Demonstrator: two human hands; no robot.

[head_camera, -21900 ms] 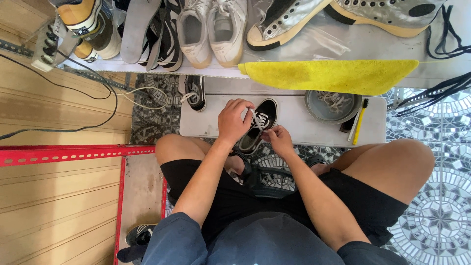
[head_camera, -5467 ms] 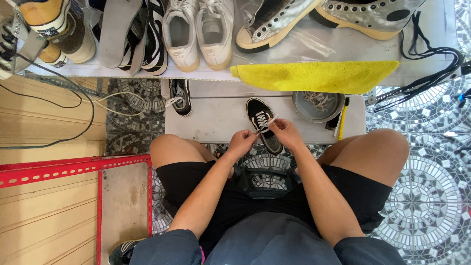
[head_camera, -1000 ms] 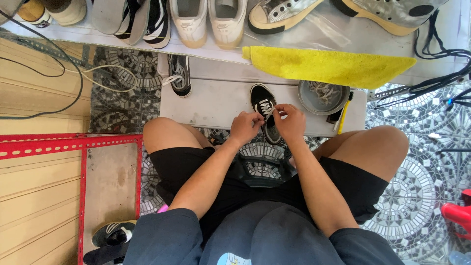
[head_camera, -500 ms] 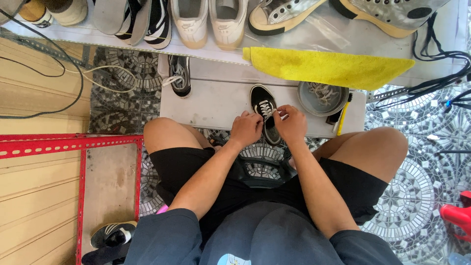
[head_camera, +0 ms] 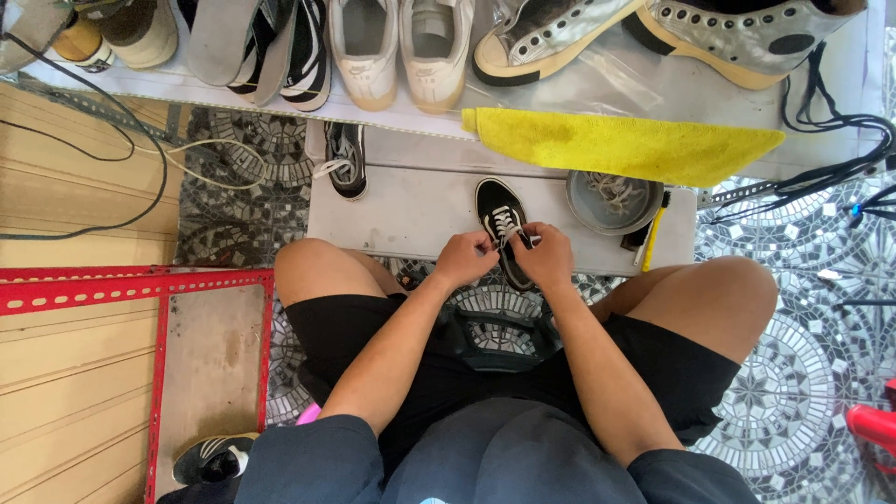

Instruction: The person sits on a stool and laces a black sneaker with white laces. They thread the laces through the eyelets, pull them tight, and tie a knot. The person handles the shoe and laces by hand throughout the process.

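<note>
A black sneaker with white laces stands on a low grey bench in front of my knees. My left hand pinches a lace end at the shoe's left side. My right hand grips the lace on the right side, covering the shoe's heel half. Both hands touch the shoe over the bench's near edge. A second black sneaker lies at the bench's far left corner.
A grey bowl holding white laces and a yellow-handled brush sit right of the shoe. A yellow cloth hangs off a shelf of several shoes. Black laces dangle at right. A red metal frame stands left.
Both hands have drawn slightly nearer to me along the shoe, staying on the laces. The view has shifted a little downward.
</note>
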